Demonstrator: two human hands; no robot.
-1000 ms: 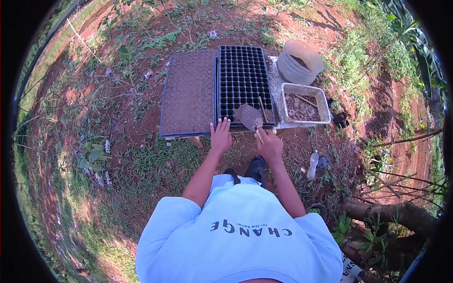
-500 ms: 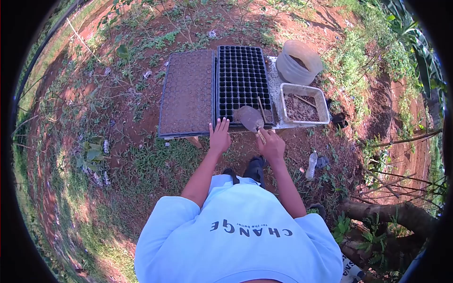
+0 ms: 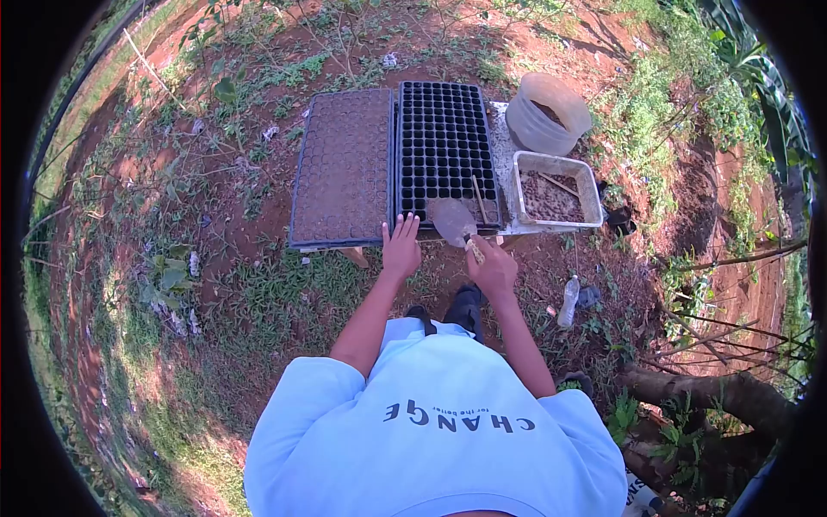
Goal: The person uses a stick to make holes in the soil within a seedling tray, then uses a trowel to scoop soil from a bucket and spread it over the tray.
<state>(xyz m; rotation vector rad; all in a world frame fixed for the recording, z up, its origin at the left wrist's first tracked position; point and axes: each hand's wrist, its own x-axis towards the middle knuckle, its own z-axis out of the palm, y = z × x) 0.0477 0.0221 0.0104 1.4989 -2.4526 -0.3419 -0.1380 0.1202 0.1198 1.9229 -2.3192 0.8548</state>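
Note:
My right hand [image 3: 494,270] is wrapped round the handle of a trowel [image 3: 450,226], whose blade lies over the near end of a black seedling tray [image 3: 444,142]. Brown soil shows around the blade in the nearest cells; the cells farther off are dark and unfilled. A thin stick [image 3: 478,198] lies across the tray's near right part. With fingers stretched out, my left hand [image 3: 401,248] rests at the near left corner of this tray. Directly to its left is a second seedling tray [image 3: 340,168], covered with soil.
Right of the trays, a whitish rectangular basin [image 3: 558,220] holds brown grainy material and a stick. Behind it stands a cut translucent container [image 3: 548,112]. A plastic bottle [image 3: 568,302] lies on the ground at right, and a thick branch [image 3: 715,388] is at lower right.
The trowel blade has shifted slightly toward me, and my right hand has moved a little with it. My left hand stays at the tray corner.

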